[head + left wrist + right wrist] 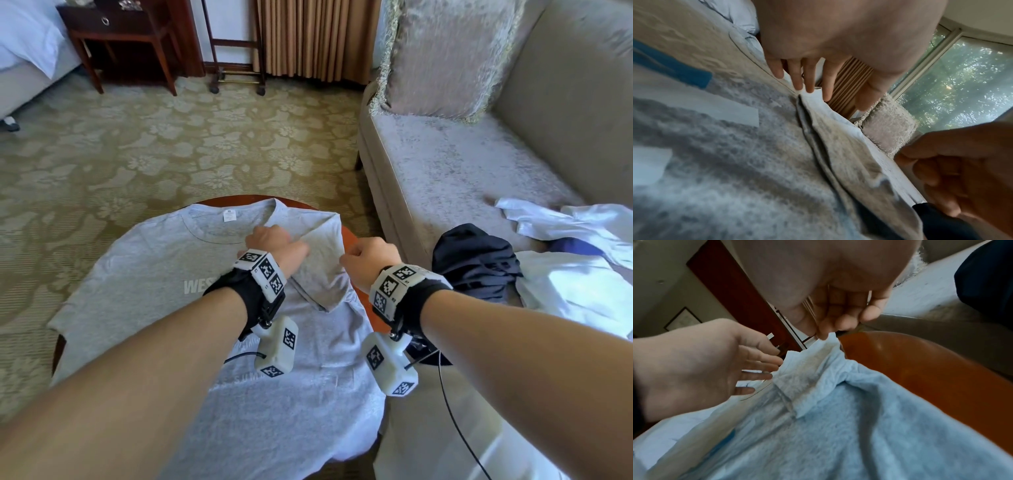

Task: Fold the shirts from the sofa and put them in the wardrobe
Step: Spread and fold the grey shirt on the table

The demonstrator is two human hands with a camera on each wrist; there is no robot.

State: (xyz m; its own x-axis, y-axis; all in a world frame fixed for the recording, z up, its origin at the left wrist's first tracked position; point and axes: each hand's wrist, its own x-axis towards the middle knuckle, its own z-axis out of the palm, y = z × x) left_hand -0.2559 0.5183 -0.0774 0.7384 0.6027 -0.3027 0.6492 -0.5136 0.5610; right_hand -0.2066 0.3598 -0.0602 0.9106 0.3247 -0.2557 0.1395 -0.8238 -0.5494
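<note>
A grey T-shirt (154,274) lies face up over a round wooden table (347,236), collar away from me. Its right sleeve (325,274) is folded in over the chest. My left hand (274,240) rests on the shoulder of that fold with straight fingers (809,78) touching the cloth. My right hand (368,253) is at the table's right edge, fingers curled, and pinches the tip of the folded cloth (828,339). On the sofa seat (462,164) to the right lie a dark navy garment (476,263) and crumpled white shirts (575,274).
A fringed cushion (445,58) leans in the sofa's corner. Patterned carpet (171,144) spreads beyond the table. A dark wooden nightstand (120,34), a wheeled rack (236,68) and a bed corner (24,41) stand at the far side. No wardrobe is in view.
</note>
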